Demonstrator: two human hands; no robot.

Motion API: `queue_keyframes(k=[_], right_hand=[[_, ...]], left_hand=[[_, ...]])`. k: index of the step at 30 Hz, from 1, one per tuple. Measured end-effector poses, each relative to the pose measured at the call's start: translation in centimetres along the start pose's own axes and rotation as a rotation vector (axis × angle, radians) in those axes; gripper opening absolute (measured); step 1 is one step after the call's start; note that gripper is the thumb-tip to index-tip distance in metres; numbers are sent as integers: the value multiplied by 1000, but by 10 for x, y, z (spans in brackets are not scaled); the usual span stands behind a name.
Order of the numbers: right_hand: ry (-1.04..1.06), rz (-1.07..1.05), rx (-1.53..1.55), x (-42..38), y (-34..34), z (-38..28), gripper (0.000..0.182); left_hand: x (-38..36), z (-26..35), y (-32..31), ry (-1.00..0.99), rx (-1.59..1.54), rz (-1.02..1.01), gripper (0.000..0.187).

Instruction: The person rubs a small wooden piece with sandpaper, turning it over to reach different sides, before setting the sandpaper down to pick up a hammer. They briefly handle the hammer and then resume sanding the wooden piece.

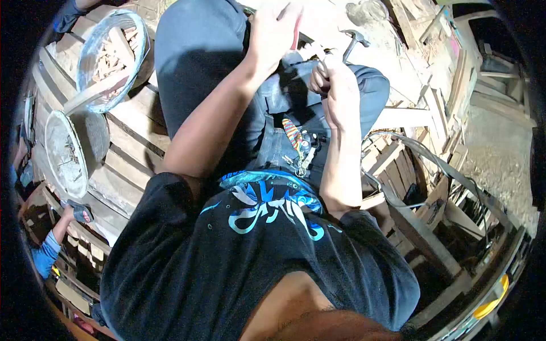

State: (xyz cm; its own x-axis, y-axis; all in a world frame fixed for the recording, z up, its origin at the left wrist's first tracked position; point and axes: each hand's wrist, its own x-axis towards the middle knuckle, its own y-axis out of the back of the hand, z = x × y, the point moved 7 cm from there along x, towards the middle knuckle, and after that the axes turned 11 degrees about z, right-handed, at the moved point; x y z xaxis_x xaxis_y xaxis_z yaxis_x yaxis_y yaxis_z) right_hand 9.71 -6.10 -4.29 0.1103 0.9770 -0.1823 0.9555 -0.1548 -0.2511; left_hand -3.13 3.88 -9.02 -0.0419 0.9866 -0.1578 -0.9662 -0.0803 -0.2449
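Note:
My left hand (274, 31) is at the top centre, above the bent knees, washed out by bright light. A narrow red edge (297, 29) shows beside its fingers; whether the hand grips it I cannot make out. My right hand (335, 85) is closed just over the right leg, with the handle of a claw hammer (356, 38) running into its grip. The hammer's dark head points up and away from me. Between the two hands lie small pale pieces (310, 51), too glaring to name. A striped woven strap (292, 133) with keys (304, 162) rests on my lap.
To the left, a tub (85, 79) holds wood pieces, with a grey bucket (61, 153) tipped near it on slats. Another person's sandalled foot (79, 212) is at far left. Timber and a cable (421, 148) lie on the right; wood scraps cover the lit floor ahead.

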Motion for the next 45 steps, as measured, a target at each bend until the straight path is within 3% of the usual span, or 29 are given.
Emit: queue_keyframes(k=[4, 6, 10, 11, 14, 15, 18, 19, 21, 23, 26, 27, 30, 31, 34, 35, 37, 38, 39, 42, 44, 45], right_hand=[[-92, 62, 32, 3, 9, -7, 25], [-14, 64, -40, 4, 15, -8, 28], [54, 47, -207, 7, 21, -9, 39], [70, 59, -228, 6, 22, -10, 40], [108, 52, -297, 3, 16, -17, 37], [137, 15, -316, 2, 13, -19, 35], [164, 12, -343, 8, 18, -15, 29], [180, 61, -404, 9, 20, -14, 29], [296, 116, -602, 14, 24, -14, 24], [317, 129, -735, 15, 25, -13, 21], [378, 112, -797, 13, 13, -24, 18], [382, 99, -821, 11, 11, -26, 18], [430, 118, -837, 14, 11, -24, 18], [445, 130, -831, 17, 12, -26, 16], [408, 47, -863, 15, 13, -14, 14], [389, 67, -890, 15, 14, -15, 13], [452, 128, -872, 20, 18, -20, 12], [385, 132, -885, 23, 21, -20, 13], [393, 97, -902, 21, 20, -18, 14], [406, 82, -927, 18, 21, -13, 13], [452, 148, -914, 22, 21, -19, 12], [471, 123, -924, 23, 19, -21, 12]], left_hand=[[-33, 36, -28, -171, -98, -69, 24], [-40, 47, -36, -249, -123, -135, 28], [-43, 51, -35, -141, -155, -179, 34], [-44, 57, -32, -345, 0, -148, 24], [-53, 69, -28, -378, 124, -25, 23], [-56, 80, -25, -646, 297, 52, 26], [-51, 75, -27, -535, 360, 21, 27], [-49, 75, -27, -639, 233, 77, 22], [-35, 55, -25, -314, 9, -165, 17], [-41, 59, -26, -439, 75, -22, 10], [-46, 83, -40, -784, 465, -174, 10], [-54, 89, -50, -900, 706, -140, 11], [-39, 65, -41, -646, 584, 41, 12], [-64, 87, -51, -1262, 573, 101, 11], [-53, 81, -56, -1106, 829, -84, 9], [-31, 68, -45, -482, 498, -85, 8], [-42, 65, -51, -925, 540, -28, 7], [-51, 61, -54, -1148, 553, 6, 7], [-42, 53, -49, -774, 374, -2, 5], [-34, 58, -50, -818, 815, -50, 5], [-42, 59, -51, -947, 474, -28, 3], [-47, 61, -53, -1040, 548, -18, 4]])
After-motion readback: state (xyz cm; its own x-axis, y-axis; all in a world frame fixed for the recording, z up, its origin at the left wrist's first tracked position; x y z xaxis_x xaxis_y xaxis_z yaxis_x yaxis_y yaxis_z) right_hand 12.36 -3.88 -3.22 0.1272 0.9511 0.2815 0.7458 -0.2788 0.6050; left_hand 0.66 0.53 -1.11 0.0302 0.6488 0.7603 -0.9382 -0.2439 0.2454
